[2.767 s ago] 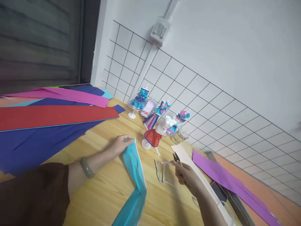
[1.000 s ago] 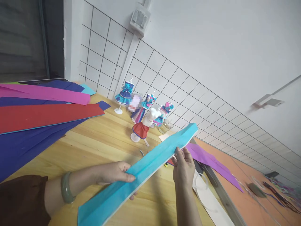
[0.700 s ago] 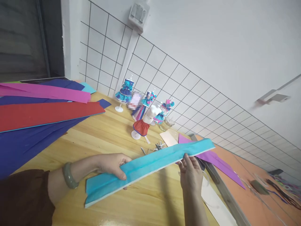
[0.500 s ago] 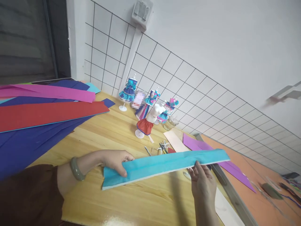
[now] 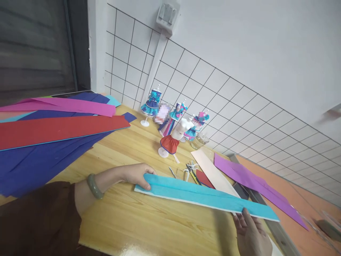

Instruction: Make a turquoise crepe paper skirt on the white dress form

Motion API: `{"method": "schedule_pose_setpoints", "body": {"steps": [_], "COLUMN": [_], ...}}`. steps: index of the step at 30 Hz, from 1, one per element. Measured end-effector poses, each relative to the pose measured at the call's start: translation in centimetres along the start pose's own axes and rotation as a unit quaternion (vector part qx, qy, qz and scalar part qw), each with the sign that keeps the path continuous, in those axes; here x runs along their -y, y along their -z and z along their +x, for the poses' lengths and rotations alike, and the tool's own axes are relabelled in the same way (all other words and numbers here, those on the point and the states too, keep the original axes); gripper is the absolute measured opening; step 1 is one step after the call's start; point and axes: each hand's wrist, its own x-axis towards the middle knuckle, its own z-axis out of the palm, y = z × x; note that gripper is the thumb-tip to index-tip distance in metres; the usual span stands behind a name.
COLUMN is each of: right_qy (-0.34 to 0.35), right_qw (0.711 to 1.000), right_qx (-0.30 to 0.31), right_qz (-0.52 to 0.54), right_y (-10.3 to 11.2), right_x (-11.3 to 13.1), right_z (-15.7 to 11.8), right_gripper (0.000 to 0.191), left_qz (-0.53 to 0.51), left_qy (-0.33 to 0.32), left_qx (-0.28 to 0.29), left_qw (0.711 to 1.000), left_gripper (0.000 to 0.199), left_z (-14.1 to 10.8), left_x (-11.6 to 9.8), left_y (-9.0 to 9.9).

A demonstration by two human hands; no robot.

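Note:
A long turquoise strip (image 5: 199, 196) with a white lower edge is stretched between my two hands above the wooden table. My left hand (image 5: 138, 175) pinches its left end, thumb on top and fingers behind. Toward its right end my right hand (image 5: 250, 229) grips the lower edge, the thumb on the front and the other fingers underneath. Whether the strip is paper or cloth I cannot tell. Just behind it lie a yellow-handled tool (image 5: 193, 174), a red piece (image 5: 204, 178) and a pale strip (image 5: 213, 172), partly covered by the turquoise one.
Miniature dress forms stand at the back, one in a red skirt (image 5: 169, 144), beside a glass jar (image 5: 199, 140). Red (image 5: 61, 131), pink (image 5: 80, 106) and dark blue sheets (image 5: 39, 167) are piled at left. A purple strip (image 5: 255, 188) crosses the table's right edge (image 5: 274, 227).
The turquoise strip has swung from slanting up at its right to slanting down at its right. My right hand has moved lower and rightward; the camera view has shifted a little.

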Motion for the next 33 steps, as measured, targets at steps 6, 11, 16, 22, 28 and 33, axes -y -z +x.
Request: {"method": "schedule_pose_setpoints", "body": {"steps": [6, 11, 16, 22, 28, 33], "right_qy": [-0.03, -0.068, -0.093, -0.076, -0.036, -0.005], "right_qw": [0.999, 0.995, 0.99, 0.979, 0.985, 0.989], "right_qx": [-0.03, -0.057, -0.075, -0.079, -0.062, -0.049], "right_qz": [-0.022, -0.043, -0.077, -0.169, -0.159, -0.139], "right_y": [2.0, 3.8, 4.9, 5.4, 5.6, 5.7], "right_x": [-0.8, -1.4, -1.5, -1.2, -1.8, -2.1], "right_z": [0.4, 0.6, 0.8, 0.3, 0.3, 0.8], "right_gripper": [0.044, 0.049, 0.046, 0.044, 0.045, 0.048], "left_qz": [-0.038, -0.06, -0.082, -0.072, -0.059, -0.028], "left_qy": [0.01, -0.017, -0.04, -0.044, -0.044, -0.036], "left_qx": [0.001, -0.008, -0.004, 0.003, 0.015, 0.008], "left_qw": [0.999, 0.998, 0.996, 0.996, 0.997, 0.999], "left_gripper": [0.039, 0.036, 0.035, 0.032, 0.032, 0.032], "left_z": [-0.2, 0.4, 0.8, 0.7, 0.8, 0.5], "left_x": [-0.3, 0.3, 0.7, 0.4, 0.5, -0.3], "left_y": [-0.2, -0.2, -0.3, -0.4, 0.0, 0.5]}}
